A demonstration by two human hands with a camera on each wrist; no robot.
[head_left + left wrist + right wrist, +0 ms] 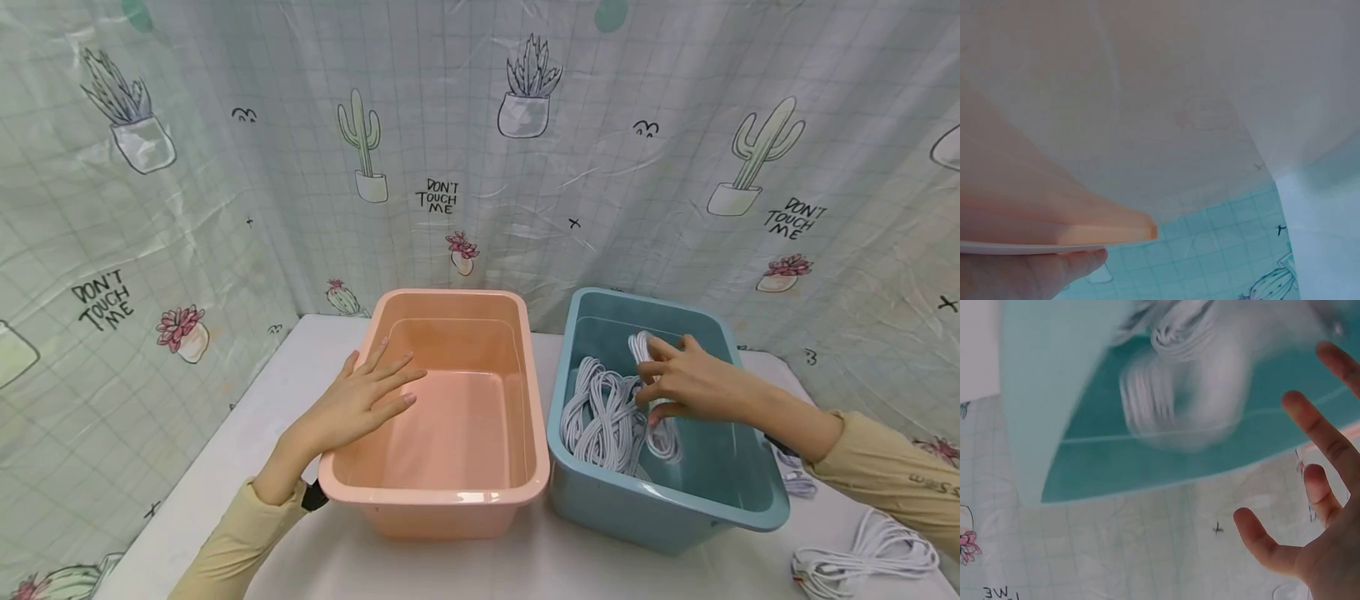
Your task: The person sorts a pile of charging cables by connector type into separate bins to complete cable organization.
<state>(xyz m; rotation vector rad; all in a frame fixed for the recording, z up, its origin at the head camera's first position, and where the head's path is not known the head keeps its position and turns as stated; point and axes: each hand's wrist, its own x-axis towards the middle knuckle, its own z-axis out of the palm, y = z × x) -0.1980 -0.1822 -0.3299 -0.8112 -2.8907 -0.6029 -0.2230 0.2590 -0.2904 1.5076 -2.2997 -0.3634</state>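
Left sleeve [243,537] and right sleeve [885,475]: tan, long; the right bears dark lettering [933,485]. Black piece [315,497] at left wrist, apparently a strap.

A glossy, pale grey-green sheet with fine grid lines [292,167] hangs in creases behind a flat white surface [279,367] and along both its sides. Printed above the surface's far edge are a light-green branching cactus in a white pot [360,133], a grey-leaved spiky plant in a white pot [524,110] and black "DON'T TOUCH ME" lettering [437,197]. Left of the surface appears a pink-red succulent [178,326].
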